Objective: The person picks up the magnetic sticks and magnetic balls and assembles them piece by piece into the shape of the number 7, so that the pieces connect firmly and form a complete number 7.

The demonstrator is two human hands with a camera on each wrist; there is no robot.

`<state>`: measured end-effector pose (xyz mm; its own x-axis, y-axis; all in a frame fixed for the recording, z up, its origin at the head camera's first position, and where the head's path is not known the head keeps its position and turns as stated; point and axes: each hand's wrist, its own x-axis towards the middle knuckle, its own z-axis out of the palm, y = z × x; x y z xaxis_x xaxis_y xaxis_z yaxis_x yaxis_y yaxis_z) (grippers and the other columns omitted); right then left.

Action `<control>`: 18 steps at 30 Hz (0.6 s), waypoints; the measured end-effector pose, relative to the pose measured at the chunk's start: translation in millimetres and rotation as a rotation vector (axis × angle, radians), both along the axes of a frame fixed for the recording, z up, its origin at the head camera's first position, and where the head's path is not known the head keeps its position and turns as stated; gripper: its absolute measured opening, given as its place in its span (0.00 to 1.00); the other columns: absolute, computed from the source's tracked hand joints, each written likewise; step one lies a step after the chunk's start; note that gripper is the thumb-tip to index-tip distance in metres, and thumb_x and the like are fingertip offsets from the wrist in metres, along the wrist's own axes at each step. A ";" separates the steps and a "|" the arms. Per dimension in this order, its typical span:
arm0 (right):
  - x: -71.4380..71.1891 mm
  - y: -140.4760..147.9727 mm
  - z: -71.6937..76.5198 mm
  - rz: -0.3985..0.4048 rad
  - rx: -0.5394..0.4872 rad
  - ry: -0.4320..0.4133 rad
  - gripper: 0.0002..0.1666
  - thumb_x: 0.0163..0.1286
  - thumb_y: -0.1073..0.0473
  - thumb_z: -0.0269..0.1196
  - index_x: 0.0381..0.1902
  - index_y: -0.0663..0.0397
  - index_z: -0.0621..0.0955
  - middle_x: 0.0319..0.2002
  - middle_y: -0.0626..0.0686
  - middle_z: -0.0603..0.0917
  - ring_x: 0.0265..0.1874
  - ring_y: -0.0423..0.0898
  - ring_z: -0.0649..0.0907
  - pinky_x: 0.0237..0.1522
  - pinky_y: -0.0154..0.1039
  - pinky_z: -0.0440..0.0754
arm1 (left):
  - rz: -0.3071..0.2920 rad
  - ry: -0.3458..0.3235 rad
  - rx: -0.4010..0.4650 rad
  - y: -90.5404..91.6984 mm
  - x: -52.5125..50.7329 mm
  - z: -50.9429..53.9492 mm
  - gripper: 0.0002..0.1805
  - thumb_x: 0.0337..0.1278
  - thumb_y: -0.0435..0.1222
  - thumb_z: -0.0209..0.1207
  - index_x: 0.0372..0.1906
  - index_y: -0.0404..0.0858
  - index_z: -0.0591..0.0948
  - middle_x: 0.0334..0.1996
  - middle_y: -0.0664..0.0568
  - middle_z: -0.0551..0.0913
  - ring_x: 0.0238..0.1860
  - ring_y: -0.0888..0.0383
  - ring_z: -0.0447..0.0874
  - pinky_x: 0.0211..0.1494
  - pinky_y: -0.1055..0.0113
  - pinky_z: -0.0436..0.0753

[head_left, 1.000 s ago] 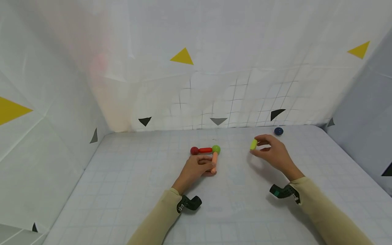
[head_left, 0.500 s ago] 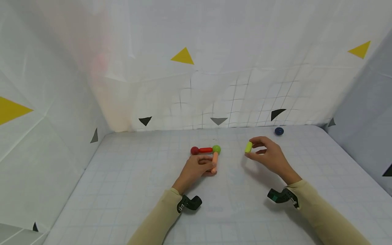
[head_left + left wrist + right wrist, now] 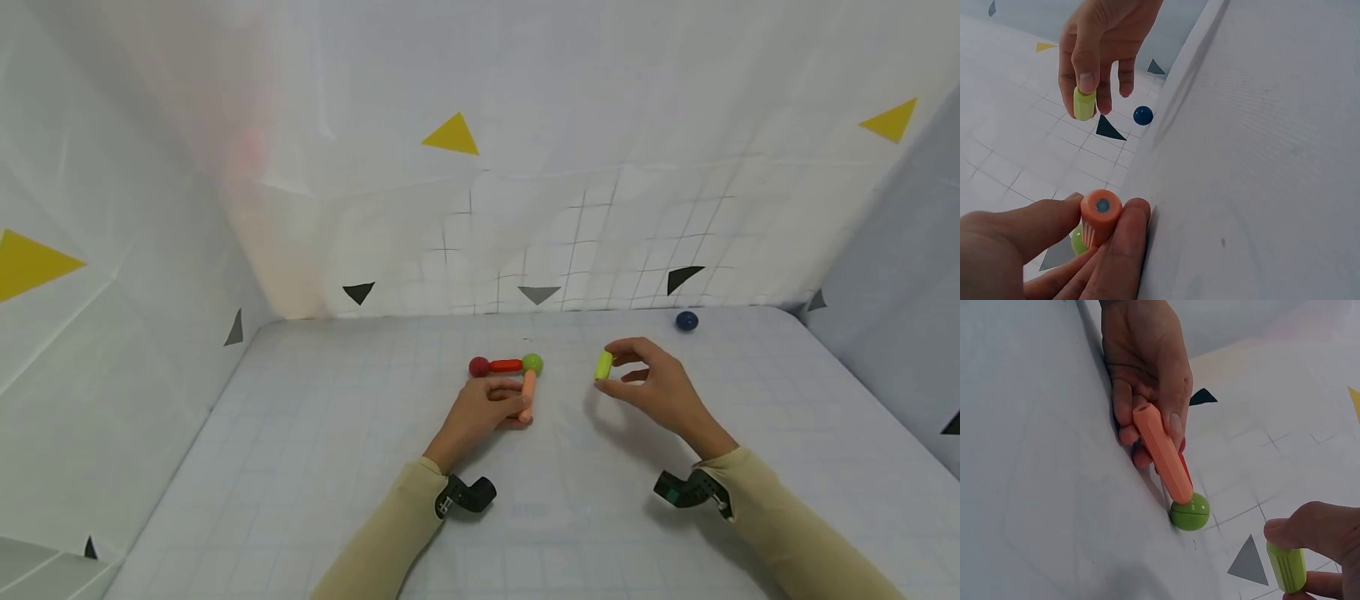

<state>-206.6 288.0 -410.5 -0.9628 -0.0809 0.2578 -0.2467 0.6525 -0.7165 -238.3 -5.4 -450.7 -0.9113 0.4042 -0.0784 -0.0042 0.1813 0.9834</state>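
My left hand (image 3: pixel 480 412) pinches an orange magnetic rod (image 3: pixel 1165 453) between thumb and fingers, low over the table. The rod's far end touches a green ball (image 3: pixel 1190 512); its near end shows a grey metal disc in the left wrist view. From the green ball a red rod (image 3: pixel 506 365) runs left to a dark red ball (image 3: pixel 478 367). To the right, my right hand (image 3: pixel 660 387) pinches a short yellow-green rod (image 3: pixel 603 365) by its ends, raised above the table and apart from the joined pieces.
A dark blue ball (image 3: pixel 687 321) lies at the back right of the white gridded table (image 3: pixel 360 467), near the back wall. White sheeting with yellow and black triangles walls in the back and both sides.
My right hand has moved left with the yellow-green rod, closer to the joined pieces, and slowed. The left hand keeps its hold on the orange rod. The head view has shifted slightly.
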 end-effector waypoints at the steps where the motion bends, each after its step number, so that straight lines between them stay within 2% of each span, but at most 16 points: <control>1: 0.2 -0.6 0.1 0.004 -0.004 0.001 0.34 0.64 0.54 0.77 0.63 0.62 0.78 0.55 0.59 0.81 0.54 0.61 0.81 0.52 0.55 0.84 | 0.002 0.001 -0.008 0.3 -0.2 0.4 0.19 0.65 0.41 0.71 0.57 0.37 0.86 0.42 0.53 0.90 0.43 0.58 0.89 0.60 0.60 0.80; 8: 2.8 -7.7 -1.2 0.030 -0.006 0.005 0.34 0.64 0.55 0.78 0.63 0.61 0.78 0.56 0.56 0.81 0.54 0.60 0.81 0.52 0.54 0.85 | 0.011 0.010 -0.041 0.8 -0.5 3.8 0.19 0.65 0.42 0.71 0.56 0.39 0.87 0.40 0.55 0.90 0.45 0.60 0.88 0.62 0.57 0.78; 18: 9.3 -22.0 -5.9 0.085 -0.040 0.015 0.32 0.63 0.57 0.78 0.61 0.58 0.79 0.55 0.54 0.81 0.54 0.60 0.81 0.50 0.55 0.85 | 0.015 0.019 -0.064 1.2 1.0 2.6 0.19 0.65 0.43 0.71 0.56 0.40 0.87 0.39 0.57 0.89 0.44 0.61 0.88 0.62 0.56 0.78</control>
<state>-197.3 265.9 -416.4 -0.9490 -0.1510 0.2767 -0.3105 0.5996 -0.7376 -237.3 -4.1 -448.1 -0.9189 0.3848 -0.0865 0.0108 0.2437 0.9698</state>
